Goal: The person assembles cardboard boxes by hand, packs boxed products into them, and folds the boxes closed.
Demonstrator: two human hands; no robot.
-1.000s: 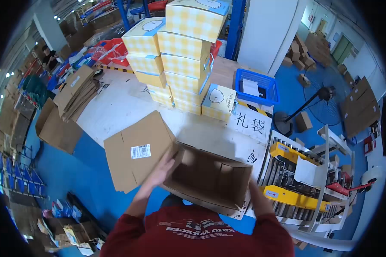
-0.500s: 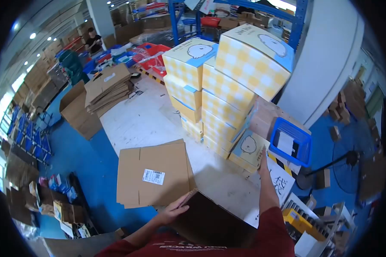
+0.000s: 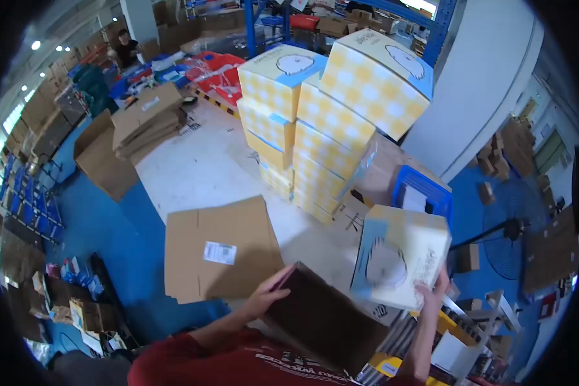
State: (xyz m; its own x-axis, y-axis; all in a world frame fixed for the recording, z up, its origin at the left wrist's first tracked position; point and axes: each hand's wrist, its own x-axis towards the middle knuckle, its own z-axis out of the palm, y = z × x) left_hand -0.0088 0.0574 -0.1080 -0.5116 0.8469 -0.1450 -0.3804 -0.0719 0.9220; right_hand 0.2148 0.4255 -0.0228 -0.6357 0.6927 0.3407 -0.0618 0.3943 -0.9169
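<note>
My left hand [image 3: 268, 300] is closed on the upper edge of a brown cardboard box [image 3: 325, 321], whose dark side faces me close to my body. In my right hand [image 3: 433, 293] is a pale yellow and blue gift box [image 3: 402, 257] with a white animal drawing, gripped at its right end and tilted above the table's right side. Flattened cartons [image 3: 222, 225] with a white label lie left of the cardboard box. Beyond them rises a stack of yellow-checked gift boxes [image 3: 331, 145], the top right one sitting askew.
The white table [image 3: 193, 170] carries another pile of folded cardboard [image 3: 149, 116] at its far left. A blue basket [image 3: 424, 186] stands at the right, near a white pillar [image 3: 476, 83]. A fan [image 3: 505, 235] is beyond the table. A person [image 3: 126, 50] is in the background.
My right hand has lifted the gift box off the table beside the stack and drawn it toward me. My left hand still grips the cardboard box, and the view has shifted slightly.
</note>
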